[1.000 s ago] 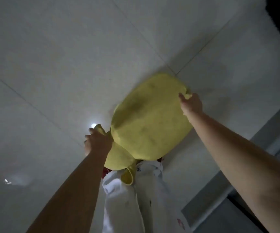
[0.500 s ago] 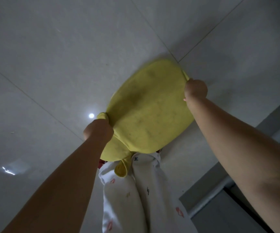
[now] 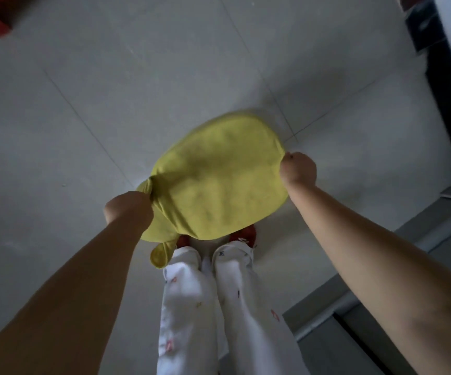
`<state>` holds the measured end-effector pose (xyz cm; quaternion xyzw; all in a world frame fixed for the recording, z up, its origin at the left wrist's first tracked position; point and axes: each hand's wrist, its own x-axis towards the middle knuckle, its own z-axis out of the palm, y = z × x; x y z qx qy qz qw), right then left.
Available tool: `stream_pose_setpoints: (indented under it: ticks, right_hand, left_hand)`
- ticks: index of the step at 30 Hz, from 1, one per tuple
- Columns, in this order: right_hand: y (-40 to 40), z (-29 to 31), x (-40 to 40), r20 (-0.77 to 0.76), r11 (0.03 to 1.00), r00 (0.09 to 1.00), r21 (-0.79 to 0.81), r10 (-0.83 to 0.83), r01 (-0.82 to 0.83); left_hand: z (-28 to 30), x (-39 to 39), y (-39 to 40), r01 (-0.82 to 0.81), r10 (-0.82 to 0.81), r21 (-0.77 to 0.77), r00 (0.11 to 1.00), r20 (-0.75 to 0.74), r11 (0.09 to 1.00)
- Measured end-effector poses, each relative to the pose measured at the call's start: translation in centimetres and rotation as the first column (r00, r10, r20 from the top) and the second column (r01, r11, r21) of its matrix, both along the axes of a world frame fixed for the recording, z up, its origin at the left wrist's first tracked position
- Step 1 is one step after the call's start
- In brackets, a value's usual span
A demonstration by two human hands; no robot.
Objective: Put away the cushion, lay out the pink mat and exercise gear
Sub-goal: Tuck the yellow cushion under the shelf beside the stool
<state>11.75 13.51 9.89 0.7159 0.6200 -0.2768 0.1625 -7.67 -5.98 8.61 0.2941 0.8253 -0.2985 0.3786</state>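
Above pale tiled floor [image 3: 89, 109], seemingly indoors.

We find no legible text, label, brand, number or sign anywhere in the head view. The white trousers [image 3: 191, 307] carry small scattered printed motifs in pink and dark tones, but these are too small and blurred for us to tell whether any are letters.
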Motion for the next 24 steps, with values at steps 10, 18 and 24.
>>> stream_pose_setpoints:
  ticks: [10, 18, 24]
  right_hand:
    - [-2.6, 4.8, -15.9, -0.114, 0.993, 0.987, 0.049, 0.117, -0.112]
    - [-9.5, 10.6, -31.6, -0.255, 0.972, 0.94, 0.112, 0.228, -0.206]
    - [-13.1, 12.6, -42.3, -0.332, 0.96, 0.901, 0.085, 0.281, -0.268]
  left_hand:
    - [5.8, -8.9, -8.7, -0.299, 0.303, 0.097, 0.953, -0.031, 0.949]
    - [10.7, -17.7, -16.0, -0.471, 0.476, 0.266, 0.878, 0.05, 0.841]
    - [13.5, -24.2, -20.4, -0.568, 0.568, 0.204, 0.821, 0.065, 0.797]
